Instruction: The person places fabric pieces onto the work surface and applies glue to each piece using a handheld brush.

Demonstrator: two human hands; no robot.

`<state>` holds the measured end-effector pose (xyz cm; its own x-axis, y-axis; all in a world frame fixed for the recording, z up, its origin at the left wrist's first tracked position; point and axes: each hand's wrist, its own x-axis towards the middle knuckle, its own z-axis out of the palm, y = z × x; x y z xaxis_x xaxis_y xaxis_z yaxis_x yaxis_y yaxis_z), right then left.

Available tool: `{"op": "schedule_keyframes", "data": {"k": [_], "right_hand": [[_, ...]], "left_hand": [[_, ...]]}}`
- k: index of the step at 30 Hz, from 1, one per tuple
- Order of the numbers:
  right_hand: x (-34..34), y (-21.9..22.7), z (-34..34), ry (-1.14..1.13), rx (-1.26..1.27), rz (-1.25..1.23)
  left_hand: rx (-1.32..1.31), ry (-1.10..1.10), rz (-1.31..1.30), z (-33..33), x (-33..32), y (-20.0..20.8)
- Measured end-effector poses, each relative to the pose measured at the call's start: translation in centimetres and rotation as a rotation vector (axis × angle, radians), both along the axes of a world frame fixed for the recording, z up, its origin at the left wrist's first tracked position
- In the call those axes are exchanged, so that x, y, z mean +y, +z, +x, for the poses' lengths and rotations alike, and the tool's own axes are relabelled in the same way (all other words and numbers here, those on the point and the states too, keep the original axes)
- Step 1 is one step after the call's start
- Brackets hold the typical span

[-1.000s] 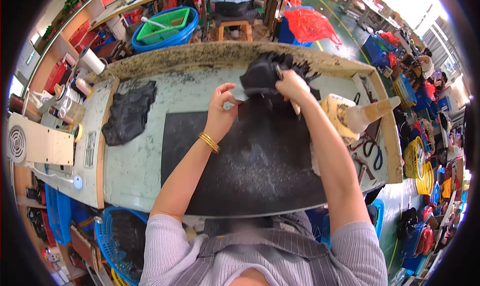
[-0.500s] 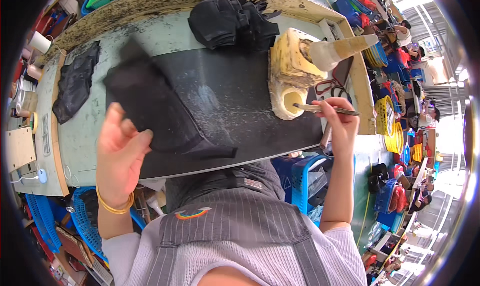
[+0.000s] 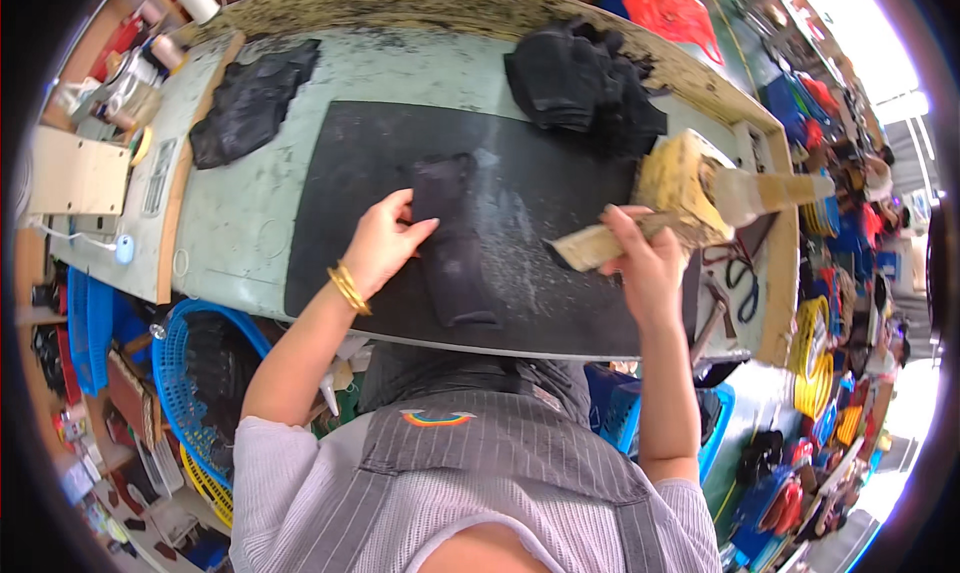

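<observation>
Black mat [image 3: 560,233], black fabric piece [image 3: 452,243], yellowish brush [image 3: 600,245], pale green table [image 3: 250,243], gold bangle [image 3: 348,289], blue basket [image 3: 185,373]

Your pale green workbench [image 3: 250,223] carries a black mat [image 3: 560,203], dark pieces [image 3: 250,103] left, a black heap [image 3: 585,83] behind, scissors [image 3: 745,273], perhaps, right.

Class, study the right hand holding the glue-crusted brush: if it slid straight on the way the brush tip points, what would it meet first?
The right hand aims its brush leftward over the black mat. First in line looks to be the dark strip of material pinned flat by the left hand, though the brush's height above the mat is unclear.
</observation>
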<state>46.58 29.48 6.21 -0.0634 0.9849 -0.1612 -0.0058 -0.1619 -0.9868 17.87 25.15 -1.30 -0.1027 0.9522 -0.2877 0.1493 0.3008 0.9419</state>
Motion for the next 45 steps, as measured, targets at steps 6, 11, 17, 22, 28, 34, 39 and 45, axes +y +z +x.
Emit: {"op": "schedule_keyframes", "data": {"k": [6,11,17,22,28,34,39,45], "right_hand": [[3.0,-4.6,-11.2,0.188,-0.050,0.069],[3.3,-3.0,-12.1,0.158,-0.218,0.199],[4.5,-4.8,-12.0,0.124,-0.499,0.494],[5.7,-3.9,-13.8,0.212,-0.164,0.188],[3.3,-4.4,-6.8,0.404,-0.006,-0.121],[0.6,-3.5,-6.4,0.624,-0.167,-0.160],[-0.6,-3.4,-5.8,0.742,-0.292,0.091],[-0.6,-2.6,-5.3,0.673,-0.284,0.177]], "left_hand": [[0.270,0.115,0.126,1.3,0.1,0.8],[0.109,0.064,0.061,0.6,-0.5,1.8],[0.263,0.045,0.182,0.7,-0.8,1.2],[0.368,0.079,0.201,0.7,-1.0,1.3],[0.439,0.067,0.278,1.6,-1.8,0.0],[0.329,0.115,0.226,1.6,-1.7,0.3],[0.315,0.177,0.114,1.2,-0.7,1.1],[-0.251,0.215,-0.140,-0.1,-0.3,1.5]]}}
